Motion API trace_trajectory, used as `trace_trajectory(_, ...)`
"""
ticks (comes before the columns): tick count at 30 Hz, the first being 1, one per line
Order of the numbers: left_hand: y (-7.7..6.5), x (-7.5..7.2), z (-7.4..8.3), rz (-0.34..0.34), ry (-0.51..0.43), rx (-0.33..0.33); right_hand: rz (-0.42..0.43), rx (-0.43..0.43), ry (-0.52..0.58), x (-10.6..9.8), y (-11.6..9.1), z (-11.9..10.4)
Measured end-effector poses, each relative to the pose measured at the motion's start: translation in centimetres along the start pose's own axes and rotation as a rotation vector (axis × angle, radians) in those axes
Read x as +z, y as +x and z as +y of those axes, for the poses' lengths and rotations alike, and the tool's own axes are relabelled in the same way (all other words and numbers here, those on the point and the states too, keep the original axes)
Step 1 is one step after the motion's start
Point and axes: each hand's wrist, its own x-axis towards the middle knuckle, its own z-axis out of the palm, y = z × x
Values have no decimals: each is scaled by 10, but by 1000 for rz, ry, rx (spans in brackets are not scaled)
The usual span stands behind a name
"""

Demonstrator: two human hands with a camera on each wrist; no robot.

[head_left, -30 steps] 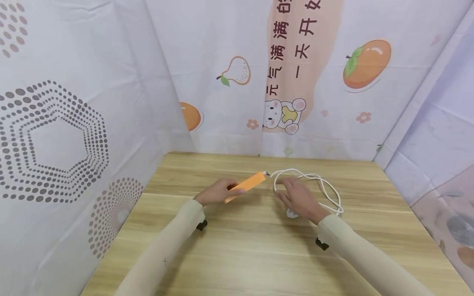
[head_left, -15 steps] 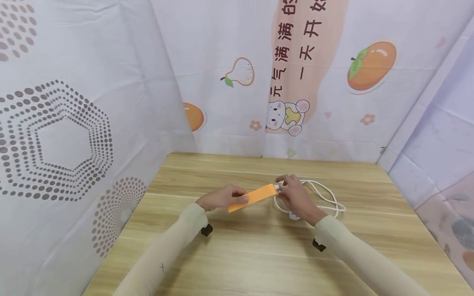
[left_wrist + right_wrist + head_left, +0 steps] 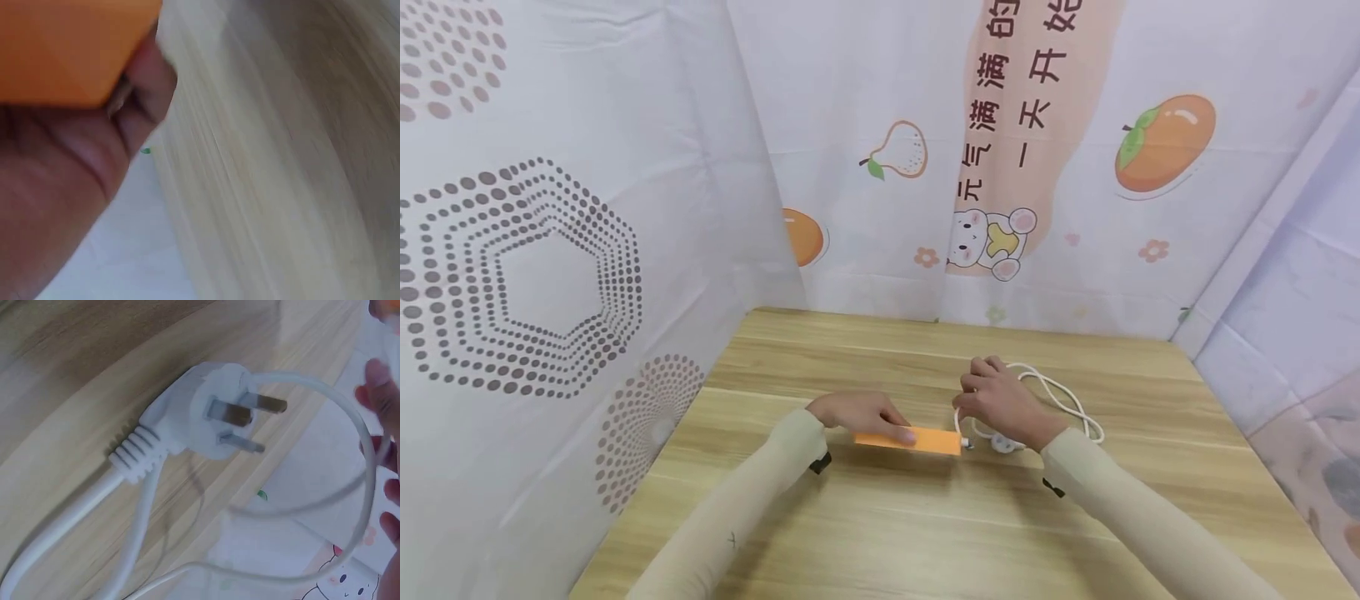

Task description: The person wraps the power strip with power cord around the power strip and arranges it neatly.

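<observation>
In the head view my left hand grips an orange power strip by its left part, thumb on the side facing me. The strip's orange casing fills the upper left of the left wrist view. A white cord rises from the strip's right end to my right hand, which pinches it with curled fingers. Only some fingertips show in the right wrist view. The white three-pin plug hangs below that hand, its metal pins bare. Whether it touches the table cannot be told.
Loose loops of the white cord lie right of the right hand on the wooden table. Printed cloth curtains stand along the table's back and both sides.
The power strip has swung from slanting up to the right to nearly level, nearer to me. My right hand has gone from the strip's corded end to the cord above it.
</observation>
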Motion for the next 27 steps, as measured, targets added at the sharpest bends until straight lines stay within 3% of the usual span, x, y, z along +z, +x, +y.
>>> trace_trajectory(5,7,9,5,138,124,-52,38,65,-23,-1,6,-5)
trace_trajectory(13,12,12,6,403,73,-127,58,310,94,-12,25,-22)
trace_trajectory(19,18,15,9,546,-65,-191,92,400,268,-16,22,-30)
trace_trajectory(27,23,13,7,578,-383,-173,231,391,379,-20,16,-29)
